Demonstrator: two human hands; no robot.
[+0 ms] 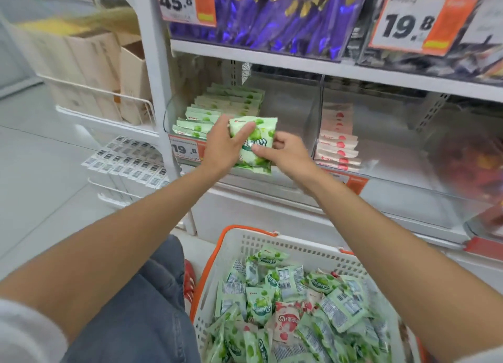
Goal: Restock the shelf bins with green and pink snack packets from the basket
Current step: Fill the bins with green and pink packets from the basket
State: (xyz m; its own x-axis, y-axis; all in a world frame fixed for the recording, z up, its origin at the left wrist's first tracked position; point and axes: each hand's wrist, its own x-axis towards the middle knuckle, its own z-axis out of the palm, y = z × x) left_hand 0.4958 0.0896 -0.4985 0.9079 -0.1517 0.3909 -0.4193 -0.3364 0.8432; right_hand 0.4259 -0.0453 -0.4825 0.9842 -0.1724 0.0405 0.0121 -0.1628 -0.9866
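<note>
Left hand (223, 144) and right hand (290, 155), both clamped on the same held green packet (262, 138). Left thumb laid across its upper front, right fingers pinching its right edge and lower middle. Packet upright, printed face toward camera, right at front edge of left shelf bin (170, 109). One packet or several in the grip: cannot tell.

Inside that bin: shelved green packets (217, 109), neat overlapping rows along left side. Right shelf bin (394, 158) next door: shelved pink packets (337, 144) stacked the same way against its left wall. Small price tag (185, 150) reading 19.8 under left shelf bin, partly behind left wrist.

Lower right, on floor: white basket (245, 245) with orange rim, heaped with loose green packets (258, 302), a few loose pink packets (285, 322) mixed in. Right forearm crossing above basket's right side.

Upper shelf: purple packets (272, 14). Far left: cardboard boxes (95, 71) in wire rack. Jeans knee (141, 294) and red shoe (189, 278) just beside basket. Right edge of frame blurred.
</note>
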